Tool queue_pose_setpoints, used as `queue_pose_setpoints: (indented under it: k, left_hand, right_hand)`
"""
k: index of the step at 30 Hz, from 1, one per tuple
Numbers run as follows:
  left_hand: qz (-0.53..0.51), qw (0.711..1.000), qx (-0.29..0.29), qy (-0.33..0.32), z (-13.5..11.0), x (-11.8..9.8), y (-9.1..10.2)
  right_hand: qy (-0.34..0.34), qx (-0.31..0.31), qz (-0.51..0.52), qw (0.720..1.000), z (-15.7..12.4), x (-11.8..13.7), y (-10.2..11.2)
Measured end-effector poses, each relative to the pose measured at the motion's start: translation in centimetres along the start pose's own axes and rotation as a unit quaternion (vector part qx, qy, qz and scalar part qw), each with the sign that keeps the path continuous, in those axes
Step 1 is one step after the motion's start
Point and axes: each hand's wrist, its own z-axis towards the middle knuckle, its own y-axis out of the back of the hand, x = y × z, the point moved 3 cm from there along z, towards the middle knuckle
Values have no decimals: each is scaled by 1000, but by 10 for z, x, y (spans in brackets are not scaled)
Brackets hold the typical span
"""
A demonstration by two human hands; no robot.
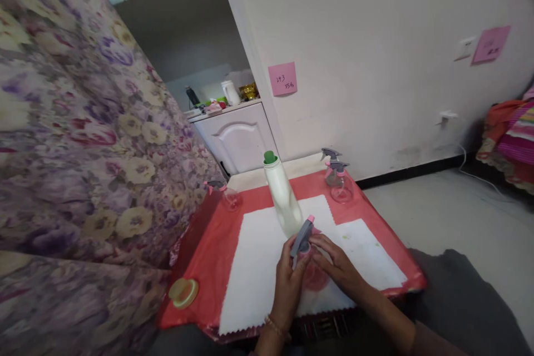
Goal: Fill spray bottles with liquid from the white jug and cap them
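Observation:
Close in front of me stands a clear spray bottle [316, 279] with a grey and pink trigger head [303, 237]. My left hand [288, 268] is closed around its neck and spray head from the left. From the right, my right hand [339, 267] has its fingers curled against the neck and upper body of the same bottle. Just behind the hands rises a tall pale-green bottle [278, 192] with its green inner spout [270, 157] showing at the top. A yellowish round lid [183, 293] lies at the near left.
Another spray bottle [231, 199] stands at the left edge, and two more, including this front one [342, 192], stand at the back right. White cloths [250, 272] cover part of the red tablecloth [208, 267]. A floral curtain [104, 178] hangs along the left; a wall [375, 67] rises behind.

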Motion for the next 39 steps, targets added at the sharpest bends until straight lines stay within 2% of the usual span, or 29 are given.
queue_pose_setpoints:
  k: [6, 9, 12, 14, 17, 19, 22, 24, 27, 33, 39]
  left_hand:
    - [-12, 1000, -9, 13, -1, 18, 4]
    - [-23, 999, 10, 23, -3, 16, 6]
    - [-24, 999, 33, 30, -5, 4, 10]
    - [-3, 999, 8, 32, -6, -6, 17]
    - [46, 997, -59, 20, -4, -26, 29]
    - [68, 996, -63, 2, -1, -39, 31]
    - [73, 997, -29, -5, 3, -53, 27]
    - [58, 998, -24, 19, 3, -55, 22]
    - [31, 997, -27, 60, 1, -55, 16]
    - [10, 994, -65, 83, 6, -50, 14]
    - [-16, 994, -22, 106, 11, -41, 7]
  right_hand:
    - [-29, 13, 44, 999, 15, 8, -11]
    - [-45, 18, 66, 997, 17, 10, -12]
    - [-54, 11, 67, 996, 17, 10, -11]
    - [-59, 11, 62, 996, 17, 9, -10]
    - [-64, 19, 57, 996, 17, 5, -8]
    - [-65, 22, 57, 996, 18, 3, -8]
    - [-62, 20, 66, 996, 18, 4, -8]
    - [-64, 22, 80, 995, 19, 6, -8]
    - [-65, 26, 94, 993, 18, 10, -9]
    - [-65, 18, 83, 994, 18, 12, -9]
    - [-74, 11, 82, 994, 20, 13, -8]
